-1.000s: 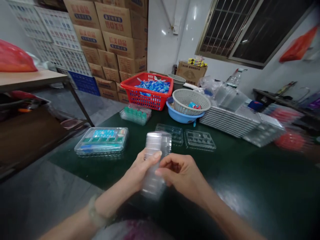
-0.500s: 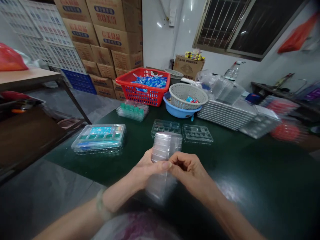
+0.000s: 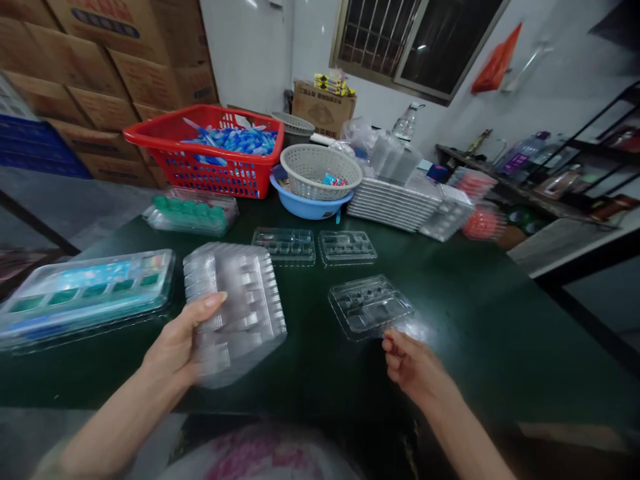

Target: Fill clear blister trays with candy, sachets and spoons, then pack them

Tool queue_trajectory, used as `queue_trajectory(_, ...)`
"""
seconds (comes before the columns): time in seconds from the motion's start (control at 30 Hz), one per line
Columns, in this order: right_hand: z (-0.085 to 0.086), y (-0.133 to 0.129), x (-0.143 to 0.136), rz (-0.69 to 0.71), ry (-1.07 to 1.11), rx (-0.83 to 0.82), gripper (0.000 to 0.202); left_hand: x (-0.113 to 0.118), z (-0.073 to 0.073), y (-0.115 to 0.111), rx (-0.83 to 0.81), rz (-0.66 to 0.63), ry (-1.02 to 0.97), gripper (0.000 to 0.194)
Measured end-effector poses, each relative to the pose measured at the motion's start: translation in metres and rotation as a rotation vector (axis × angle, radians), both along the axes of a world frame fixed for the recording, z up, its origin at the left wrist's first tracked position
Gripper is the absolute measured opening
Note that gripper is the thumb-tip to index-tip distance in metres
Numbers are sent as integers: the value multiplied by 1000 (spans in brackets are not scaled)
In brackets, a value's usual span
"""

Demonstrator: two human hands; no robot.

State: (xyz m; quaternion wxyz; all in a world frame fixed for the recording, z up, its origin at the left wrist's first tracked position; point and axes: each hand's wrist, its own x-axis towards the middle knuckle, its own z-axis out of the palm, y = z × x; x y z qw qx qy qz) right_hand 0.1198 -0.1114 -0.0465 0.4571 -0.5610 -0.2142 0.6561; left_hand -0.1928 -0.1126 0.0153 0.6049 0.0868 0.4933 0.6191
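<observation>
My left hand [image 3: 183,340] grips a thick stack of clear plastic trays [image 3: 237,307], thumb across the near face, tilted above the table. My right hand [image 3: 413,363] pinches the near edge of a single clear plastic tray [image 3: 370,305], which has moulded compartments. Whether that tray rests fully on the table, I cannot tell. Two more clear trays lie side by side farther back, the left one [image 3: 285,245] and the right one [image 3: 347,248]. To the left of the stack are filled clear boxes [image 3: 90,290] with blue and green contents.
Clear packs with green pieces [image 3: 193,212] lie at the back left, before a red basket [image 3: 210,175] of blue packets. A grey colander [image 3: 320,172] sits in a blue basin [image 3: 307,208]. Nested trays [image 3: 395,203] line the back right of the dark green table [image 3: 475,320].
My hands have moved apart. The right has taken one tray off the stack and carried it to the right; the left still holds the stack. The view has turned right.
</observation>
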Motion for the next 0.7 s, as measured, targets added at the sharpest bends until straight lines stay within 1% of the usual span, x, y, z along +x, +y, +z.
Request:
queue_trajectory(0.03, 0, -7, 4, 44, -87, -24, 31, 0, 0, 0, -19, -12, -20, 33)
queue_trajectory(0.07, 2, -13, 8, 86, -210, -10, 30, 1, -1, 0, -40, -28, -41, 35)
queue_trajectory(0.1, 4, -19, 11, 119, -364, 50, 28, 2, -2, 0, -54, -38, -49, 37)
queue_trajectory(0.13, 5, -23, 13, 139, -541, 154, 26, 3, -3, 0, -56, -39, -46, 39)
queue_trajectory(0.2, 6, -24, 13, 164, -910, 436, 21, 4, -4, 0, -44, -42, -30, 41)
queue_trajectory(0.27, 4, -15, 8, 194, -1202, 693, 26, 6, -5, -1, -26, -71, -11, 42)
queue_trajectory(0.3, 2, -9, 4, 212, -1316, 779, 29, 6, -5, -2, -23, -96, 0, 42)
queue_trajectory(0.37, -3, 6, -8, 261, -1500, 864, 33, 5, -5, -4, -30, -135, 24, 45)
queue_trajectory(0.43, -6, 16, -21, 353, -1604, 890, 35, 2, -7, -7, -51, -126, 51, 50)
queue_trajectory(0.53, -9, 23, -40, 492, -1639, 922, 35, -4, -9, -12, -93, -81, 75, 54)
queue_trajectory(0.63, -11, 31, -52, 522, -1642, 971, 28, -6, -9, -15, -87, -66, 89, 55)
queue_trajectory(0.7, -12, 43, -53, 536, -1643, 1010, 25, -5, -7, -17, -75, -66, 90, 56)
